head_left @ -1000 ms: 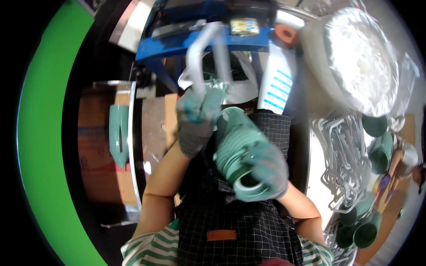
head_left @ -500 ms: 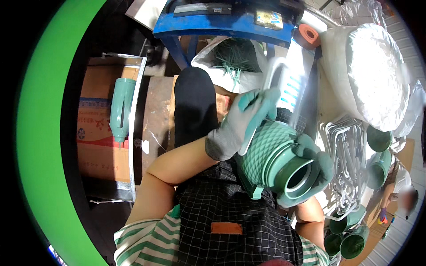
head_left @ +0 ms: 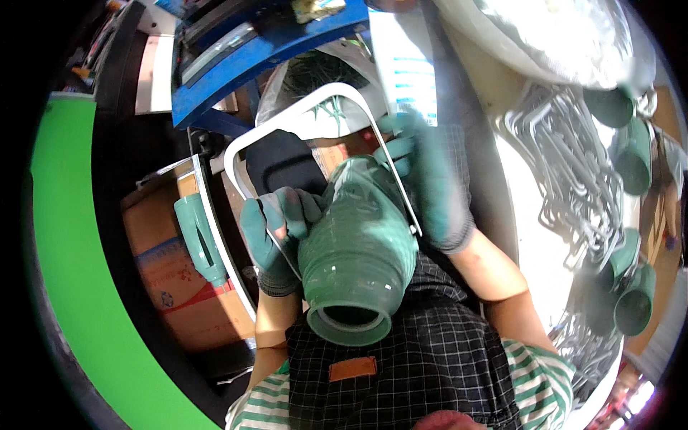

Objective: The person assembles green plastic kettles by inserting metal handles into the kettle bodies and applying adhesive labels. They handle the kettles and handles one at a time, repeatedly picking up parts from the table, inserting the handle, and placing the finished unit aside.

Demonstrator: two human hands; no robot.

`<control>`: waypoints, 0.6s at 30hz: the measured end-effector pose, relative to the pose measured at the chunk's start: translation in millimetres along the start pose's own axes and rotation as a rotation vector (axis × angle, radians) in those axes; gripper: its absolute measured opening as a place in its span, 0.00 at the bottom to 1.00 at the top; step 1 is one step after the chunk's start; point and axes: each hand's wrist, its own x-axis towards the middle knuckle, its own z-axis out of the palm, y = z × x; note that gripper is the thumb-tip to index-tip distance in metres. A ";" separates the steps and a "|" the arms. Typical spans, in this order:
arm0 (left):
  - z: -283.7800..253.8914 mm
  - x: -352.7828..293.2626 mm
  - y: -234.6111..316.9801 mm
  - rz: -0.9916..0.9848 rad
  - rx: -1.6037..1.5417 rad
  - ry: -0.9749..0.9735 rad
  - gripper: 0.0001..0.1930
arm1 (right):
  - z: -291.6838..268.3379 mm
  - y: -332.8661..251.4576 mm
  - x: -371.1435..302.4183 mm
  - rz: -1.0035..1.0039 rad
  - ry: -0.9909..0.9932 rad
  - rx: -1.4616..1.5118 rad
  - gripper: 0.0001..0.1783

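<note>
In my lap lies a green, shiny jug-like plastic body (head_left: 358, 240), its open round mouth toward me. A white bent handle (head_left: 334, 90) arches over its far end, one leg down each side. My left hand (head_left: 276, 233), in a grey-green glove, is closed round the handle's left leg, fingertips against the body. On the other side my gloved right hand (head_left: 433, 190) is beside the right leg, whose end meets the body's side. Motion blurs that hand, and its grip is unclear.
Many white bent handles (head_left: 573, 172) lie piled on the right-hand table, beside several green cylindrical pieces (head_left: 634, 297). A similar green shell (head_left: 199, 236) rests on cardboard at left. Ahead stand a blue bench (head_left: 269, 57) and a white sack (head_left: 276, 97) of green scraps.
The body has turned upright in my lap. My left hand has moved left with the handle, now spread over the body. My right hand has left the mouth for the right side.
</note>
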 end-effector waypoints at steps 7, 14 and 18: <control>22.7 -45.2 46.7 0.178 1.148 0.200 0.23 | -8.5 27.5 3.9 0.057 -0.320 0.054 0.19; 53.3 -33.3 39.1 0.652 0.837 -0.530 0.23 | 13.8 4.9 -24.5 0.116 -0.212 -0.029 0.11; 49.7 -32.0 53.2 0.417 0.783 -0.523 0.21 | 15.4 0.2 -30.6 0.103 -0.109 -0.015 0.14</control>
